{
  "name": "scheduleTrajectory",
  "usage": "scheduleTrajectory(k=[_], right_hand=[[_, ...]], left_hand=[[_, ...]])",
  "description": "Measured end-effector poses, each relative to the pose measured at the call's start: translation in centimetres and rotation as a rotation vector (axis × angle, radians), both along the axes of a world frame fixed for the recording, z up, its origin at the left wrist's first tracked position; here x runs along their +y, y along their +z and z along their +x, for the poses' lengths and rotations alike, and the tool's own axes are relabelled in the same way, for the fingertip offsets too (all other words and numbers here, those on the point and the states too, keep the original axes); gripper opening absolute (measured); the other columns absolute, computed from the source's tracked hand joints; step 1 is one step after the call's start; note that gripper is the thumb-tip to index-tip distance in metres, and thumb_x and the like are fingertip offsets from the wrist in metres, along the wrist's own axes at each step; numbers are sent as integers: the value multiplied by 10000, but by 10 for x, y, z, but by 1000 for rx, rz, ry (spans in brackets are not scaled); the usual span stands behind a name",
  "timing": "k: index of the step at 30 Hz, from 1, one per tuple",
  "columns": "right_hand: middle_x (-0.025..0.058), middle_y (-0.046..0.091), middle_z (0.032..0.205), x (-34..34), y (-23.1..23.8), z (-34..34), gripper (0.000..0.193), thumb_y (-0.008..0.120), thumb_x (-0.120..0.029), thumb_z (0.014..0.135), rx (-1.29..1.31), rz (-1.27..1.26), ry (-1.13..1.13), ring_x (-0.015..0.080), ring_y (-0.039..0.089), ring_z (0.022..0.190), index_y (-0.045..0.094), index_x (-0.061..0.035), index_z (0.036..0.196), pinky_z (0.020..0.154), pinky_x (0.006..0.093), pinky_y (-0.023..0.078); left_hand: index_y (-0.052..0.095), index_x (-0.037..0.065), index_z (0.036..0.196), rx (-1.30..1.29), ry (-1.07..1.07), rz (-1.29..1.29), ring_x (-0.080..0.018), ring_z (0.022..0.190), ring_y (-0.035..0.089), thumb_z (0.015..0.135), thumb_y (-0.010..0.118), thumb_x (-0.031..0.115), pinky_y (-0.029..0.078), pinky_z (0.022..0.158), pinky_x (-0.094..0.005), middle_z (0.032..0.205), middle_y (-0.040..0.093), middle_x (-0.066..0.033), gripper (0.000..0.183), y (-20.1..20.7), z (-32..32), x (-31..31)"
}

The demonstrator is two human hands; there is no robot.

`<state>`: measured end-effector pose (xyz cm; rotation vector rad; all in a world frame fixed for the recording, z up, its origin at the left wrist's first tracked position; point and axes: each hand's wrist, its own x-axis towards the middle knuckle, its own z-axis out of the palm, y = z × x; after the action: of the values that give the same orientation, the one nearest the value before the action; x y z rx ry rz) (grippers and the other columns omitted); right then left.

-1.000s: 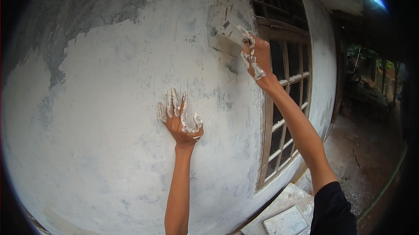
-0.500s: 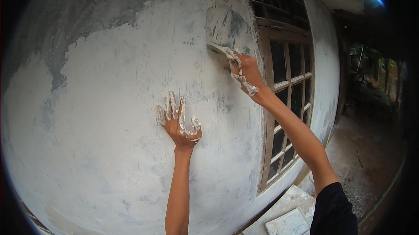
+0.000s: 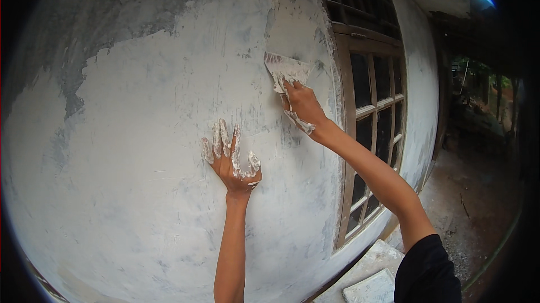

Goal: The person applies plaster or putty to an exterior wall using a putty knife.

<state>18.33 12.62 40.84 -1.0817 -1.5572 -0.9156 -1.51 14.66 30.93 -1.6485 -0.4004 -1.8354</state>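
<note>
My right hand (image 3: 304, 103) is closed round a putty knife (image 3: 288, 67), whose wide blade lies against the wall (image 3: 157, 129) near the window. White filler coats the blade and clings to the side of that hand and its wrist. Above the blade is a smooth pale patch of filler (image 3: 292, 22). Lower and to the left, my left hand (image 3: 232, 159) rests on the wall with its fingers spread. Its fingers and thumb are thickly smeared with white filler, and it holds nothing.
A wooden-framed window (image 3: 374, 106) with small dark panes stands just right of the putty knife. Bare grey wall (image 3: 135, 5) shows at the upper left. Below the window lies a white-stained board (image 3: 370, 289) on a pale ledge. A dirt floor (image 3: 455, 207) stretches to the right.
The putty knife has turned so its blade faces upward and lies flatter on the wall. Filler now covers the streaked grey patch above it. My left hand has barely moved.
</note>
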Motion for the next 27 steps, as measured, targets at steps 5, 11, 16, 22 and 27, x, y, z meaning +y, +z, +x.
scheduleTrajectory(k=[5,11,16,22,27], right_hand=[[266,544,725,-53,60,38,135,537,-33,779,-47,282,171,420,565,718,550,61,875,647,454,442],[263,556,717,11,129,108,107,524,-31,780,-83,350,-49,425,569,721,552,65,817,615,447,446],[289,590,881,5,9,48,322,541,0,781,-50,184,54,438,585,793,561,85,1091,714,453,485],[253,576,743,-48,18,50,232,558,-44,784,-3,186,160,398,592,692,583,65,988,632,427,478],[255,565,709,-21,142,98,121,551,-49,788,-37,357,151,395,586,668,550,71,802,585,427,457]], left_hand=[[550,-26,1221,1,10,8,-364,1275,424,794,483,172,171,1102,-540,1301,510,-226,475,1,-3,-1],[553,-20,1220,6,-16,-2,-360,1276,424,790,484,168,165,1104,-538,1299,514,-220,475,2,8,-5],[557,-19,1216,15,-35,2,-356,1272,430,790,491,173,171,1103,-535,1295,517,-222,472,4,0,-7],[560,-22,1213,-6,-9,2,-361,1263,439,795,491,181,179,1102,-532,1295,516,-225,469,0,-3,3],[564,-15,1215,19,-21,-2,-362,1267,433,784,495,183,179,1103,-528,1297,514,-226,479,3,6,-4]])
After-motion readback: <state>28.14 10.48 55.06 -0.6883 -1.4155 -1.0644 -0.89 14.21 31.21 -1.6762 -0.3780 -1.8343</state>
